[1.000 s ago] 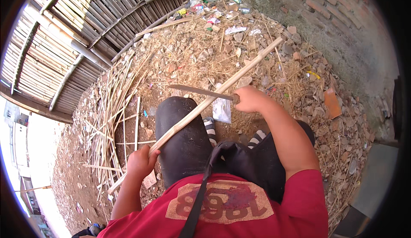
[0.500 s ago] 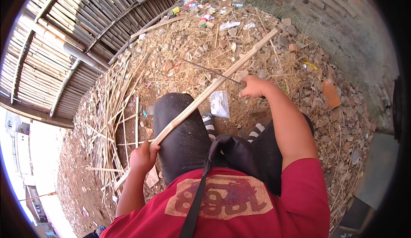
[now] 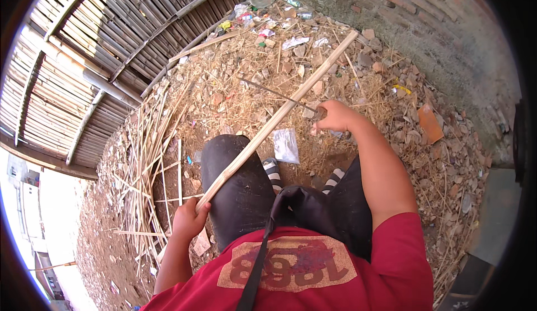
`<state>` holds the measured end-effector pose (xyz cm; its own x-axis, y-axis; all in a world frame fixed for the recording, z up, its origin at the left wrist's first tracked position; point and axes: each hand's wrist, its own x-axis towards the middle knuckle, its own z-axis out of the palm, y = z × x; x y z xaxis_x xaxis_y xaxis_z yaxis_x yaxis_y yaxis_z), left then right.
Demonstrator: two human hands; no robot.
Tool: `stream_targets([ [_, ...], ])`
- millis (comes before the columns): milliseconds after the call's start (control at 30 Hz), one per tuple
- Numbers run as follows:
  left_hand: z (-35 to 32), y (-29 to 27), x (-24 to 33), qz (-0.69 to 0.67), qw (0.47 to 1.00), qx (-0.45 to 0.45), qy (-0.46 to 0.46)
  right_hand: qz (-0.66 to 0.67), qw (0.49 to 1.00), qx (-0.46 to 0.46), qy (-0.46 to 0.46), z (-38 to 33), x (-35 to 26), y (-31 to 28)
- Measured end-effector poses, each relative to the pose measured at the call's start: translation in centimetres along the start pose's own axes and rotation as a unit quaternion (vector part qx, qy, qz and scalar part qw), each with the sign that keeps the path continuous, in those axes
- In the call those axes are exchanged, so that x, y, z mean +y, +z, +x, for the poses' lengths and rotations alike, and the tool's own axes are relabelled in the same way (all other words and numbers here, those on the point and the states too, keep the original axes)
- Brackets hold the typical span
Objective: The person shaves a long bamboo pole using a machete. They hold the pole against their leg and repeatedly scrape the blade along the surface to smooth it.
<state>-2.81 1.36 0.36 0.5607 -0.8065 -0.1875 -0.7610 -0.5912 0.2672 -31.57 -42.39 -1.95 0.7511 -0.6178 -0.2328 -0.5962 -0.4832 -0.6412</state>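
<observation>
A long pale strip of split bamboo [image 3: 263, 134] slants from beside my left hip, across my left thigh, to the far right. Near its close end my left hand [image 3: 191, 220] is closed around it. My right hand [image 3: 334, 116] grips the handle of a long, thin-bladed knife [image 3: 278, 94]. The dark blade crosses the strip beyond my knees and its tip points to the far left. Most of the handle is hidden in my fingers.
Thin split strips [image 3: 146, 182] lie heaped on the ground at my left. A bamboo wall [image 3: 134, 36] stands at far left, a brick wall [image 3: 414, 25] at far right. A clear plastic bag [image 3: 286, 145] lies between my feet. Rubble and litter cover the ground.
The view has shifted slightly, so my knees and hands sit a little lower in the picture. Both hands keep their hold, and the blade still crosses the strip at about the same place.
</observation>
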Motion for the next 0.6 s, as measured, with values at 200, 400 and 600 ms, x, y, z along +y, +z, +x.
stream_targets([
  [200,0.6,-1.4,0.8,-0.152,0.976,-0.141,-0.065,0.004,0.999,0.016,-0.039,-1.2,-2.0,-0.3],
  [400,-0.7,-1.5,2.0,-0.082,0.994,-0.059,-0.036,-0.008,0.997,-0.031,-0.076,-1.7,-4.7,0.3],
  [600,-1.0,-0.9,3.2,-0.065,0.996,-0.043,-0.047,-0.044,0.985,-0.014,-0.167,-1.5,-5.2,4.2],
])
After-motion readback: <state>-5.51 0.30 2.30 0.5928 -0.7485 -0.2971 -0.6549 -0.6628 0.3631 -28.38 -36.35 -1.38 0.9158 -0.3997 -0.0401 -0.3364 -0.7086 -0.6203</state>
